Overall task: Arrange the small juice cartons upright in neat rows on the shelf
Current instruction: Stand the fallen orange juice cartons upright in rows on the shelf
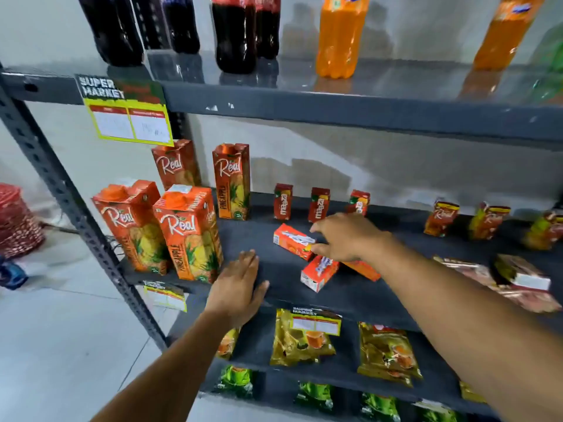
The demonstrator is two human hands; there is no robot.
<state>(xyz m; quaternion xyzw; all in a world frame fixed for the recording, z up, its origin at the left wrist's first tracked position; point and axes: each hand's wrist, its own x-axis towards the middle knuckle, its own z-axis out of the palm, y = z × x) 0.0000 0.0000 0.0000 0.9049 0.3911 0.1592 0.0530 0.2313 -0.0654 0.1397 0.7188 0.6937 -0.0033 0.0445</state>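
Note:
Three small red juice cartons stand upright at the back of the dark middle shelf (262,239): one (283,201), a second (319,205) and a third (359,203). Three more lie flat nearer the front. My right hand (350,237) reaches over one lying carton (292,240), thumb and fingers spread around its right end, not clearly gripping it. Another lying carton (319,273) sits just below my right hand, and a third (364,269) is partly hidden under my wrist. My left hand (237,284) rests flat on the shelf's front edge, fingers apart, holding nothing.
Tall pineapple juice cartons (189,233) stand at the shelf's left. Small cartons of another kind (443,218) stand at the right, with fallen packs (522,274) in front of them. Soda bottles (339,35) fill the shelf above; pouches (301,338) lie below.

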